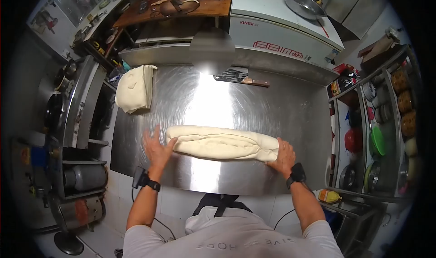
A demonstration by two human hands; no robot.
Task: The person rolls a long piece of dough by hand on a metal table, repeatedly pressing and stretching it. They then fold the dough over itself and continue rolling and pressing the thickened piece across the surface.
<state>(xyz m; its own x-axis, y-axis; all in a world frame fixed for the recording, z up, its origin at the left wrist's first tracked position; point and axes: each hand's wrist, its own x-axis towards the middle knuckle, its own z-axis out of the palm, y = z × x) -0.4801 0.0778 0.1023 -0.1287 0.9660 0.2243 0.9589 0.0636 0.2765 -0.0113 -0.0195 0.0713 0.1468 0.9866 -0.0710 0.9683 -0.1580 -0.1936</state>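
Observation:
A long, thick roll of pale dough [220, 143] lies crosswise on the steel worktop [295, 108], with a creased seam along its top. At its left end is my left hand [158, 150], fingers spread and slightly blurred, the thumb by the dough. My right hand [282, 157] rests against the right end, its fingers curved round the edge and the thumb apart below. A folded slab of dough [135, 89] sits at the back left. Near the back edge lies a cleaver [240, 77] with a wooden handle.
Behind the worktop stand a wooden table [213, 8] and a white chest freezer [286, 35] with a metal pan [305, 4] on it. Shelves [359, 135] with bowls and jars line the right side. A gas cylinder [86, 177] is at the left.

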